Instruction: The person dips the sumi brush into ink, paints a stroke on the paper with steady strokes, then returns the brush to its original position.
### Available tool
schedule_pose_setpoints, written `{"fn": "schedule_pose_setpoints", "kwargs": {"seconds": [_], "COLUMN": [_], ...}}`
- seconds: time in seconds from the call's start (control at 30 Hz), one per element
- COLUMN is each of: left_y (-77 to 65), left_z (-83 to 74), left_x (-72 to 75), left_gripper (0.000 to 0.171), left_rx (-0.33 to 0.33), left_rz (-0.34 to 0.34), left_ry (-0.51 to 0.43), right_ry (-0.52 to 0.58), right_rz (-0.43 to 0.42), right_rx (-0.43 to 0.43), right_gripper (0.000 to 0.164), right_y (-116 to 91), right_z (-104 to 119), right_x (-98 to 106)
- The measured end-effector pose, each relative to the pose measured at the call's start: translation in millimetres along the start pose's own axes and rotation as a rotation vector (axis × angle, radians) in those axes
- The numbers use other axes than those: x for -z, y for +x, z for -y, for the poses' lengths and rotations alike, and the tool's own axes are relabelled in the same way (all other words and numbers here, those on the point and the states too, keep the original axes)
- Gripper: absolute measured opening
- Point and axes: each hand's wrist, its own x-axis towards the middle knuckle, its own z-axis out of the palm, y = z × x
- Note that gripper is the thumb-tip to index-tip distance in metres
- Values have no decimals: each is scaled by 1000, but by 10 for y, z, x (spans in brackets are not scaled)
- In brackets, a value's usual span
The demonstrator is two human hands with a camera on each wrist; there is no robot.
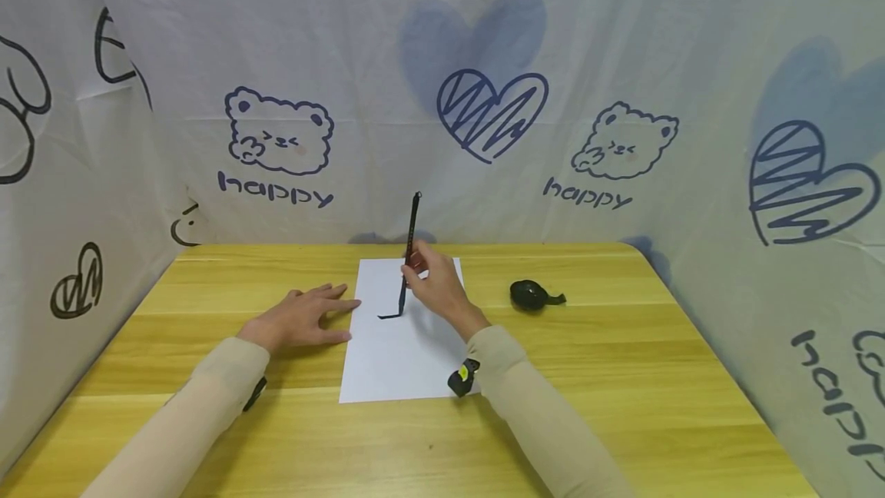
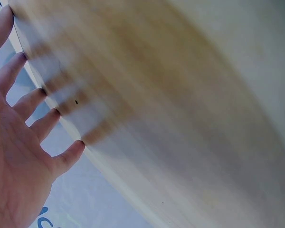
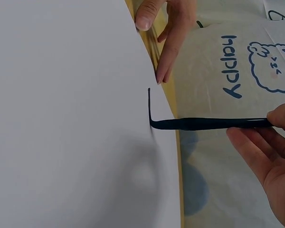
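A sheet of white paper lies on the wooden table. My right hand pinches a dark writing brush between thumb and fingers, well above its tip. The brush stands nearly upright, its tip touching the paper at the right end of a short black stroke. In the right wrist view the bristle end of the brush bends against the sheet. My left hand rests with spread fingers at the paper's left edge, some fingertips on it. The left wrist view shows those fingers extended.
To the right of the paper sits a dark, rounded object with a short tail-like end. The table has yellow wood grain. Printed white cloth hangs behind and on both sides. Dark bands with small devices are on the wrists.
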Motion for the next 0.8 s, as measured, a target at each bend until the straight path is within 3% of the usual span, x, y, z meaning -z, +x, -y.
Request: {"fn": "schedule_pose_setpoints", "kwargs": {"seconds": [0.8], "left_y": [8], "left_z": [11], "left_x": [-13], "left_gripper": [72], "left_rx": [5], "left_rz": [1], "left_ry": [7], "right_ry": [-47], "right_rz": [3], "right_rx": [4], "right_gripper": [9], "right_y": [5], "right_z": [24], "right_x": [42]}}
